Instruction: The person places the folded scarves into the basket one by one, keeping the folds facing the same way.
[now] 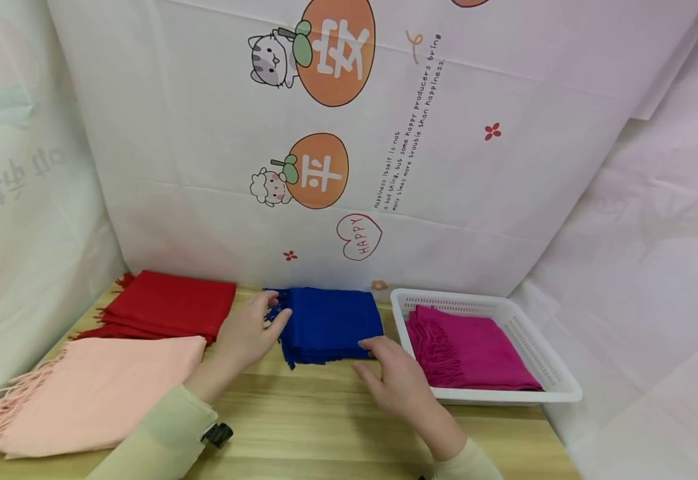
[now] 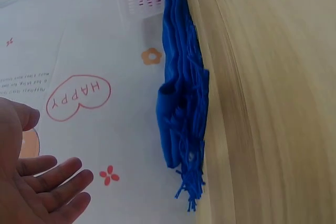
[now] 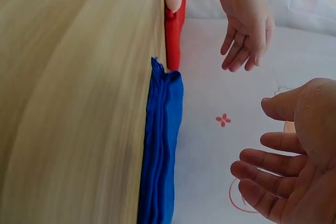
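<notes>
A folded blue scarf point(image 1: 333, 323) with a dark fringe lies on the table near the back wall. My left hand point(image 1: 249, 333), fingers apart, is in front of its fringed left end. At its near right corner is my right hand point(image 1: 393, 377), with thumb and fingers spread. Seen side-on in the left wrist view, the blue scarf point(image 2: 178, 61) shows several stacked layers, and the left hand point(image 2: 47, 187) hovers off it with nothing in the palm. The right wrist view shows the right hand point(image 3: 289, 166) likewise holding nothing, apart from the cloth.
To the right, a white plastic basket point(image 1: 505, 397) contains a folded magenta scarf point(image 1: 475, 347). A folded red scarf point(image 1: 171, 303) lies at the back left, with a pale pink scarf point(image 1: 103, 387) in front of it. Printed white cloth point(image 1: 205, 133) hangs behind the wooden table point(image 1: 301, 427).
</notes>
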